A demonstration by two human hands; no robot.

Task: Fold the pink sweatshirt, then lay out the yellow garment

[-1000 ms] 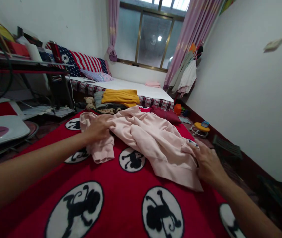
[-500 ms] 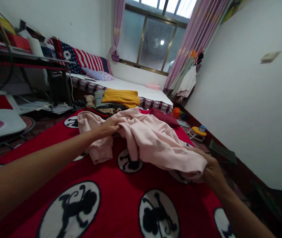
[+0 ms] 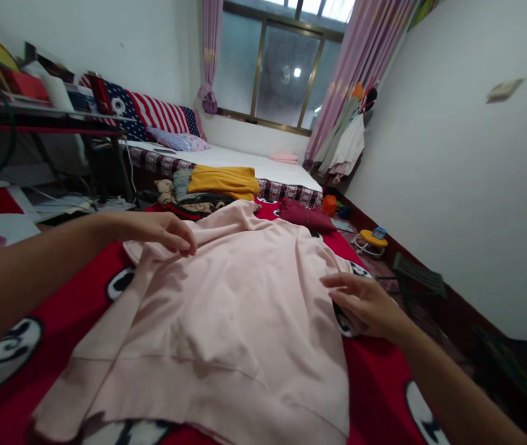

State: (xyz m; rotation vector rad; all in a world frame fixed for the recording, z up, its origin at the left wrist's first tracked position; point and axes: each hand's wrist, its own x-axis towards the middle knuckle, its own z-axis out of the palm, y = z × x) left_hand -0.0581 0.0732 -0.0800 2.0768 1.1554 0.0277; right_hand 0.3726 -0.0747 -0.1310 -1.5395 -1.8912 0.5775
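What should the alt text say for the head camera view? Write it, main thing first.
Two bare hands spread a pale pink sweatshirt flat on a red blanket with black-and-white monkey circles: the left hand pinches its upper left edge, the right hand rests open at its right side. Behind lie folded clothes topped by a yellow garment, a bed and a curtained window.

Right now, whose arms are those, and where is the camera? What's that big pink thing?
The camera sits on a person's head, looking forward and down, so you see that person's own two arms. The big pink thing is a pink sweatshirt, spread flat on a red blanket printed with black monkeys in white circles. The left hand pinches the cloth near its far corner. The right hand rests at its right edge, fingers loose. Farther back lie folded clothes and a bed below a window.
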